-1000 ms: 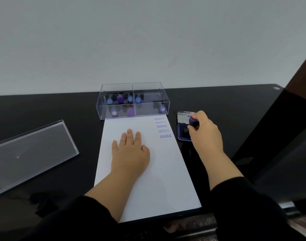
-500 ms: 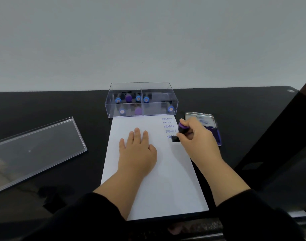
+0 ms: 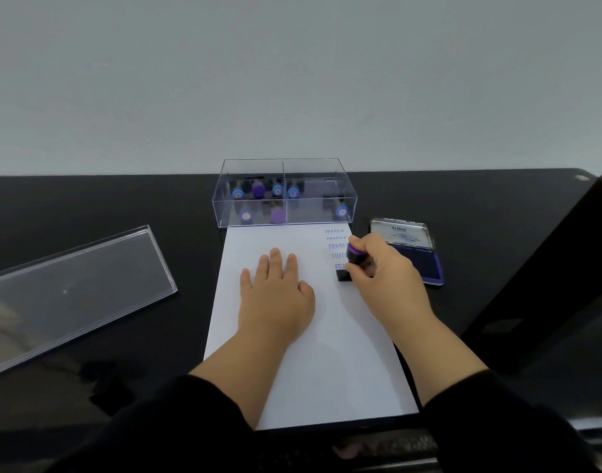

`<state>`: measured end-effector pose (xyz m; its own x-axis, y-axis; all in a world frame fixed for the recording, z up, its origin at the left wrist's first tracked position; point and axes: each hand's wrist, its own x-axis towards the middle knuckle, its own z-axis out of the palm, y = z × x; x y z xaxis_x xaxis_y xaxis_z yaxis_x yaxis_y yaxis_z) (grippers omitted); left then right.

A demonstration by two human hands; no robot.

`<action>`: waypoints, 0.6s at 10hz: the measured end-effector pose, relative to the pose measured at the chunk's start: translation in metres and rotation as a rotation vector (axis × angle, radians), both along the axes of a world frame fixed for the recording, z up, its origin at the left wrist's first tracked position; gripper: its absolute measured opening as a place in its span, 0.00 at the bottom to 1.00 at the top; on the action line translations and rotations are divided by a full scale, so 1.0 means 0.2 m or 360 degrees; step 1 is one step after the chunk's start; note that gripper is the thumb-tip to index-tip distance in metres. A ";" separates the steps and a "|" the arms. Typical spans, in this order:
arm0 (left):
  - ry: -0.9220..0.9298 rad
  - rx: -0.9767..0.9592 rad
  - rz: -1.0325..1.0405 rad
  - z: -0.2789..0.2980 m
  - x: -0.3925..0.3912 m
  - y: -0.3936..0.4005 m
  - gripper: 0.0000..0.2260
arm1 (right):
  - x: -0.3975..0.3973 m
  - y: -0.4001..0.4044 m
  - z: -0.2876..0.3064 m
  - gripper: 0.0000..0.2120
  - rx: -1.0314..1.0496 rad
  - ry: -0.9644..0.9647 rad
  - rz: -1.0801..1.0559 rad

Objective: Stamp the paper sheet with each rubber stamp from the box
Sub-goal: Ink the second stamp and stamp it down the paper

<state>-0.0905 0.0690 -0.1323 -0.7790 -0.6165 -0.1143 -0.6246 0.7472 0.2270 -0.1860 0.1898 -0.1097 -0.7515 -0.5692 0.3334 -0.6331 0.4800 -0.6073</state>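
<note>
Head view: right hand [image 3: 383,268] grips purple stamp [image 3: 354,259], base down on paper [image 3: 327,353] near its right edge, just below the FRAGILE prints [image 3: 337,246]. Left hand [image 3: 275,295] lies flat on the sheet. Box [image 3: 284,213] w/ the other stamps is straight ahead, nearer to right hand.

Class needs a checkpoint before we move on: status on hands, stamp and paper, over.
Left hand flat on paper sheet. Right hand grips purple-topped stamp, base down on sheet below the FRAGILE prints. Nothing in the way; ink pad open beside.
</note>
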 end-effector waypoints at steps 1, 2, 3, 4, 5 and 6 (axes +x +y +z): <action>0.0004 0.0001 -0.0002 0.00 0.00 0.00 0.25 | 0.00 -0.01 -0.01 0.10 0.0065 0.0024 0.0006; 0.0003 0.0000 -0.0005 0.00 0.00 0.00 0.25 | 0.00 -0.01 -0.03 0.11 0.0048 0.0033 -0.0015; -0.0005 -0.0006 -0.0008 0.00 0.00 0.00 0.25 | 0.00 -0.01 -0.03 0.11 0.0043 0.0030 -0.0022; -0.0005 -0.0004 -0.0008 0.00 0.00 0.00 0.25 | 0.00 -0.01 -0.04 0.11 0.0036 0.0026 -0.0029; -0.0003 -0.0005 -0.0010 0.00 0.00 0.00 0.25 | 0.00 -0.01 -0.04 0.11 0.0033 0.0043 -0.0031; -0.0012 -0.0013 -0.0012 0.00 0.00 0.00 0.25 | 0.00 -0.01 -0.04 0.11 0.0037 0.0047 -0.0034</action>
